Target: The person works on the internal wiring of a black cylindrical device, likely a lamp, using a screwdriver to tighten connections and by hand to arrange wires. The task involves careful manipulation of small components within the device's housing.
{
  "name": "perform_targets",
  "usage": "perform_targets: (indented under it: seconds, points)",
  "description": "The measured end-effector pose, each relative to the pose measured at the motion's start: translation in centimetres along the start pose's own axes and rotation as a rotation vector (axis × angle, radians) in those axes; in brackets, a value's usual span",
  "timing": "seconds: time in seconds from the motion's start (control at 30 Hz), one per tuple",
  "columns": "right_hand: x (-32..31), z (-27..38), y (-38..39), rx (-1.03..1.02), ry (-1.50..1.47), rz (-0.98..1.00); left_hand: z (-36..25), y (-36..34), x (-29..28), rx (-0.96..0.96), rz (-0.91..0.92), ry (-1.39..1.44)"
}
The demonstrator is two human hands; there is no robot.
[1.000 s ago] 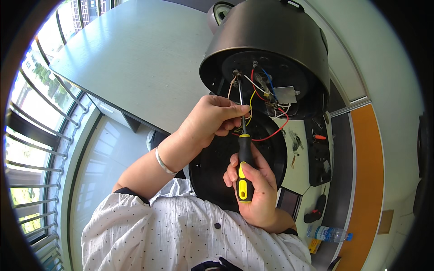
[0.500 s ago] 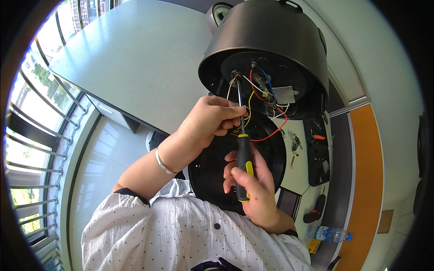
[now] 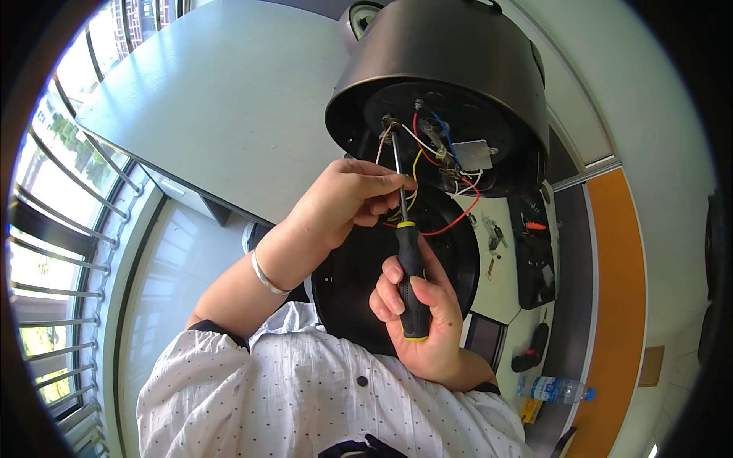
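Under the dark metal pot (image 3: 439, 57) | round black base (image 3: 347, 290) off, thin coloured wires (image 3: 478, 196) showing | right fingers (image 3: 389, 298) wrap black-and-yellow screwdriver (image 3: 409, 252), left fingers (image 3: 382, 184) pinch its shaft (image 3: 398, 156) | screwing looks unfinished

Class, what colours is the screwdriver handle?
The handle is black with yellow ends, clearest in the head view.

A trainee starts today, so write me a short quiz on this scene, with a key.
1. Which hand is wrapped around the handle of the screwdriver?
2. True or false: the left wrist is bare.
3. Which colour is the wire that makes a wide loop below the dark metal housing: a) purple, b) blue, c) red?

Key:
1. The right hand.
2. False; it wears a bracelet.
3. c.
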State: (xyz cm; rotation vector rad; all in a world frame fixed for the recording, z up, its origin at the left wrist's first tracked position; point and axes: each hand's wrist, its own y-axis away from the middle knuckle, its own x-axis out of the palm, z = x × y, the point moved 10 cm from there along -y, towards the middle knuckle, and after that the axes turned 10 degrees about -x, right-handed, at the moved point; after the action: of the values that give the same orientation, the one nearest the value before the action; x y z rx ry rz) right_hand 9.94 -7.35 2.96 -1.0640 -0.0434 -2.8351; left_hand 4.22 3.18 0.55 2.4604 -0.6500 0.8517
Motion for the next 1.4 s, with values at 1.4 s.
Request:
perform_targets:
  seconds: [1.4]
  points:
    - [0.2, -0.5, -0.1, -0.011, -0.008, 0.038, -0.2, 0.1, -0.6, 0.008, -0.072, 0.002]
